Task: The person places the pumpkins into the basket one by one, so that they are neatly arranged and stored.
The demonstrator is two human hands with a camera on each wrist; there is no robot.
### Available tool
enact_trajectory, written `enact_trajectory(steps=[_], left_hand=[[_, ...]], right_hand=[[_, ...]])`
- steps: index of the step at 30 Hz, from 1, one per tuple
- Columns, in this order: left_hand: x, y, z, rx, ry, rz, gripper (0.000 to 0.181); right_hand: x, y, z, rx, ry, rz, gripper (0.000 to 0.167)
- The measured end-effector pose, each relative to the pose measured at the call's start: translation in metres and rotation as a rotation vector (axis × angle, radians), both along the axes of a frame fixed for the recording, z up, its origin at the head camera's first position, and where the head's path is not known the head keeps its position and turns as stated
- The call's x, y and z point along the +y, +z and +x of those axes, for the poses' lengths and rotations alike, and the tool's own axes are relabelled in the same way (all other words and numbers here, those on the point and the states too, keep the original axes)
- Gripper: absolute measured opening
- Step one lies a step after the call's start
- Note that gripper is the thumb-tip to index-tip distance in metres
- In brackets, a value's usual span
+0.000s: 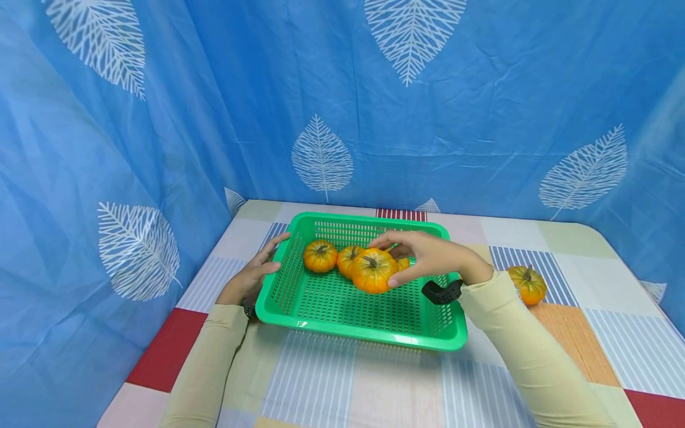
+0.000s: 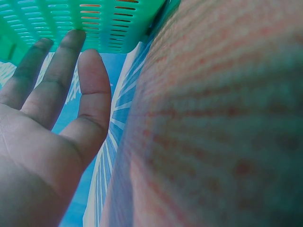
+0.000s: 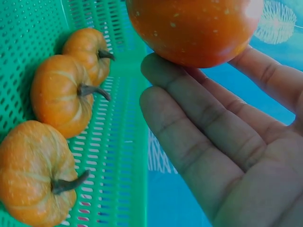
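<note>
A small orange pumpkin [image 1: 373, 272] with a short stem is held by my right hand [image 1: 428, 255], thumb on one side and fingers on the other, above the green plastic basket [image 1: 353, 339]. Three more pumpkins rest in a row on the basket's floor: one at the left [image 1: 320, 257], one in the middle [image 1: 345, 260] behind the held one, and one at the right [image 1: 404, 264] mostly hidden by the hand. At the basket's left side is my left hand [image 1: 254, 274]; in the left wrist view its fingertips touch the slotted wall, fingers nearly straight.
Another small pumpkin [image 1: 528, 284] sits on the table to the right of the basket, beside the right forearm. A patchwork-patterned cloth [image 1: 396, 386] covers the table. Blue curtains [image 1: 481, 119] with white leaf prints hang behind and at both sides.
</note>
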State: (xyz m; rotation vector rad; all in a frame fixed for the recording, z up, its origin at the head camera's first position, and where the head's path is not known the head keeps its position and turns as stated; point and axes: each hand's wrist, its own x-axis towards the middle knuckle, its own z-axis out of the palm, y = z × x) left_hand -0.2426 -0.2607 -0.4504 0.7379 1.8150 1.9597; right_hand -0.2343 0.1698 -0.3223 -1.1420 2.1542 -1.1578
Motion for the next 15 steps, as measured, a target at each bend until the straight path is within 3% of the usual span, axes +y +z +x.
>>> enact_trajectory(steps=[7, 15], left_hand=[[0.001, -0.001, 0.0, -0.013, 0.002, 0.01, 0.074], [0.001, -0.001, -0.002, -0.019, -0.006, 0.014, 0.073]], right_hand=[[-0.013, -0.005, -0.003, -0.041, 0.023, -0.01, 0.068], [-0.026, -0.01, -0.007, -0.031, 0.035, 0.008, 0.067]])
